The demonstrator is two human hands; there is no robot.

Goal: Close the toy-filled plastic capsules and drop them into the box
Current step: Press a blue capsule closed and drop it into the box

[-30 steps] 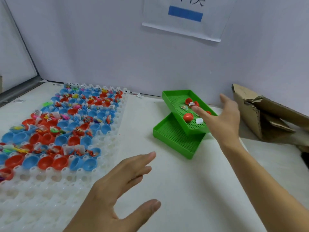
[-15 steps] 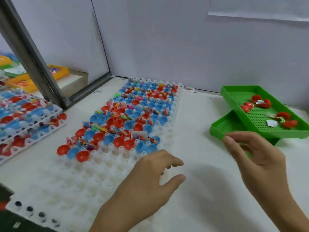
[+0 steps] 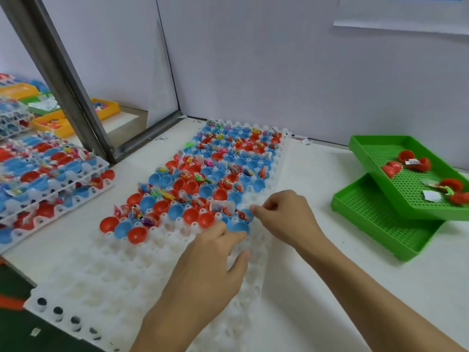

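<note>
A white pocketed tray (image 3: pixel 142 278) holds several open red and blue capsule halves (image 3: pixel 215 171), many with small toys in them. My left hand (image 3: pixel 210 260) reaches over the tray's near empty pockets, and its straight fingertips touch a blue capsule half (image 3: pixel 239 226) in the nearest filled row. My right hand (image 3: pixel 284 217) comes in from the right with curled fingers. Its index finger and thumb pinch the rim of a toy-filled blue capsule half (image 3: pixel 245 215) just behind. No box is in view.
Two stacked green mesh trays (image 3: pixel 375 212) stand at the right, the upper one holding a few red capsule halves (image 3: pixel 416 162). More filled white trays (image 3: pixel 50 179) lie at the left beyond a metal post (image 3: pixel 66 80). A wall runs close behind.
The view swung left, away from the cardboard box. Both hands moved forward from the bare table to the nearest filled row; my right hand left the green tray and curled onto a capsule.
</note>
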